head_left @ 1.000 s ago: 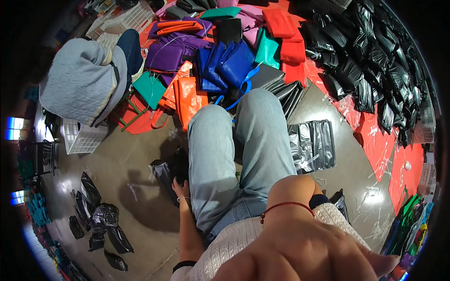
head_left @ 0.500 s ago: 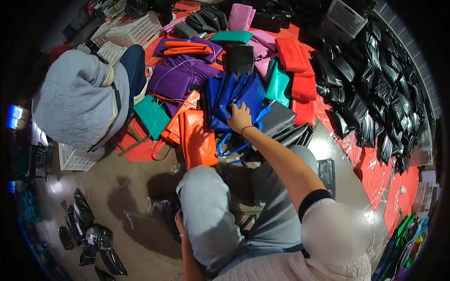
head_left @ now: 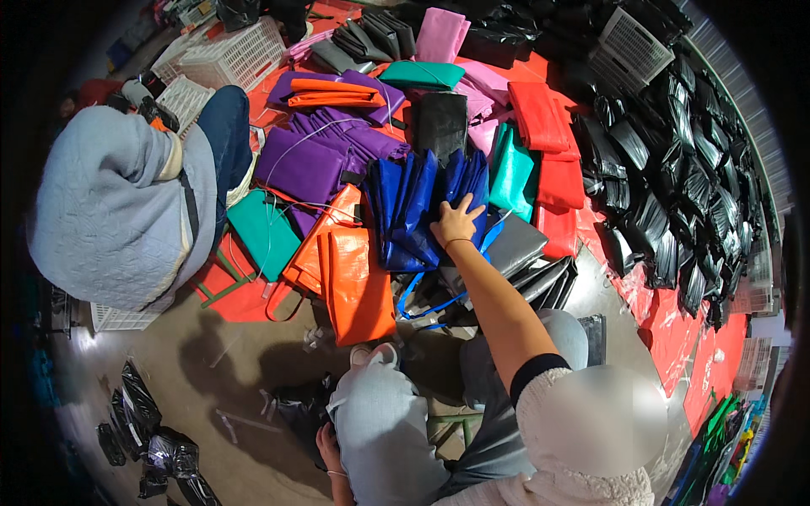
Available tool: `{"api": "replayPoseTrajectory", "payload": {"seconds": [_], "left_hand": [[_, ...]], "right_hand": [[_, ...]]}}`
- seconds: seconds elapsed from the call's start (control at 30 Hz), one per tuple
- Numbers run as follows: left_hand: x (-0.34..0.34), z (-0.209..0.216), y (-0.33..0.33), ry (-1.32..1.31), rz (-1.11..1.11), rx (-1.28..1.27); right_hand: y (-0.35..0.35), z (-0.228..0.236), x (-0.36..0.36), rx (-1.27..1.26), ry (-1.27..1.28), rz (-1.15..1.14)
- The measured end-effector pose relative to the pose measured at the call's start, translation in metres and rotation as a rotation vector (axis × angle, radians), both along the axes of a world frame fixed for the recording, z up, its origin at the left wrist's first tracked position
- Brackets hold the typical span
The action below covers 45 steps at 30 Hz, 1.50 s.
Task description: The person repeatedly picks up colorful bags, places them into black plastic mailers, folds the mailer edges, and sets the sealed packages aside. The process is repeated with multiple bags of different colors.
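Observation:
My right arm reaches forward to the folded blue bags (head_left: 407, 228) in the middle of the pile. My right hand (head_left: 457, 221) lies on their right part, fingers spread, near a parting between the folds. Blue straps (head_left: 411, 297) hang below them. Low beside my left knee is my left hand (head_left: 329, 447), partly hidden by the leg; its visible fingers rest loosely against it, next to a dark plastic bundle (head_left: 302, 413). Folded orange bags (head_left: 361, 287) sit left of the blue ones, dark grey ones (head_left: 506, 249) to the right.
Purple (head_left: 305, 157), teal (head_left: 263, 232), red (head_left: 540, 118) and pink folded bags (head_left: 441, 34) surround the blue ones. Black-wrapped packets (head_left: 658, 219) heap up at right. A person in a light blue quilted top (head_left: 118, 202) sits at left, near white crates (head_left: 232, 55).
My right hand has shifted slightly right across the blue bags and its fingers have spread. The right-hand folds now stand apart from the rest. The whole view has shifted a little.

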State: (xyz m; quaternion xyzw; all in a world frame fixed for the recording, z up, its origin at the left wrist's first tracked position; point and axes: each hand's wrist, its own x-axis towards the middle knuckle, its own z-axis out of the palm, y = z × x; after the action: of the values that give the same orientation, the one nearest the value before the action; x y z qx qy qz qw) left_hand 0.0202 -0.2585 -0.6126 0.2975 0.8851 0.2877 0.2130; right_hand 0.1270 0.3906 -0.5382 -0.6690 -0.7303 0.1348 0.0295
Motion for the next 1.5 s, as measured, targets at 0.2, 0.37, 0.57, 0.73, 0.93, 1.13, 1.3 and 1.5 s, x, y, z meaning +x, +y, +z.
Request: {"api": "replayPoseTrajectory", "payload": {"seconds": [0.2,0.37,0.57,0.73,0.93,1.13,1.3,1.5], "left_hand": [[-0.005,0.059,0.039,-0.202,0.238,0.040],[-0.016,0.148,0.120,-0.179,0.120,0.494],[0.009,0.316,0.232,0.186,-0.376,0.498],[0.037,0.433,0.281,1.042,-0.654,0.491],[0.056,0.459,0.211,0.748,-0.809,0.279],[0.056,0.398,0.150,0.451,-0.311,0.179],[0.037,0.368,0.126,0.470,-0.047,0.000],[0.032,0.374,0.112,0.323,-0.019,-0.110]], "right_hand": [[0.016,-0.010,0.055,0.115,0.247,-0.211],[0.068,0.054,0.136,-0.094,0.904,-0.588],[-0.063,0.240,0.198,0.118,1.083,0.365],[-0.180,0.392,0.205,0.294,0.755,1.083],[-0.237,0.432,0.188,-0.038,0.844,1.540],[-0.159,0.322,0.130,-0.331,1.447,0.933],[-0.083,0.129,0.035,-0.106,0.474,0.417],[-0.059,-0.018,-0.052,-0.049,0.134,0.212]]}}
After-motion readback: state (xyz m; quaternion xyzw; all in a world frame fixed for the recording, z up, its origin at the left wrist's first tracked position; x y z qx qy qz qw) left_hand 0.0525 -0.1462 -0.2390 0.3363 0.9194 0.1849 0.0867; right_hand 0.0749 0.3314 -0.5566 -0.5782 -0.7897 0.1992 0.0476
